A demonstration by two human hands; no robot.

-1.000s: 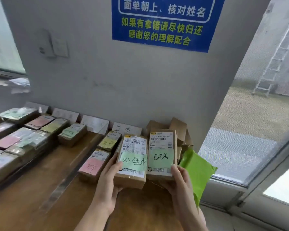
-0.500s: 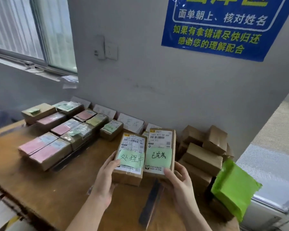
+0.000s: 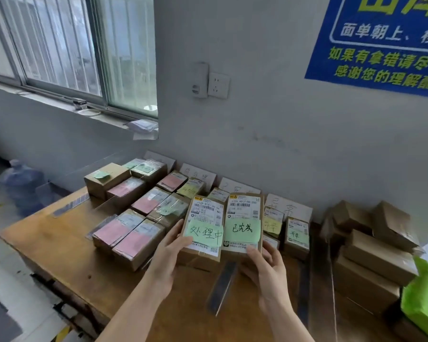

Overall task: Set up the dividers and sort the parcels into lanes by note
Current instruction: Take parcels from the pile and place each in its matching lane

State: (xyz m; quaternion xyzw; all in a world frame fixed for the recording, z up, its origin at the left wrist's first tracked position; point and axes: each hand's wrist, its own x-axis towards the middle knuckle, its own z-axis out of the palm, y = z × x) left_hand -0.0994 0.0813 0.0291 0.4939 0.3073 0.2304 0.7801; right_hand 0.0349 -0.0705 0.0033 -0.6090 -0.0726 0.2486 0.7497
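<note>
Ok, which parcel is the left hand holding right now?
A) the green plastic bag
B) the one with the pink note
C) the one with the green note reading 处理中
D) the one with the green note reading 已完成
C: the left hand grips the parcel whose green note reads 处理中, while the right hand holds the neighbouring parcel marked 已完成.
</note>
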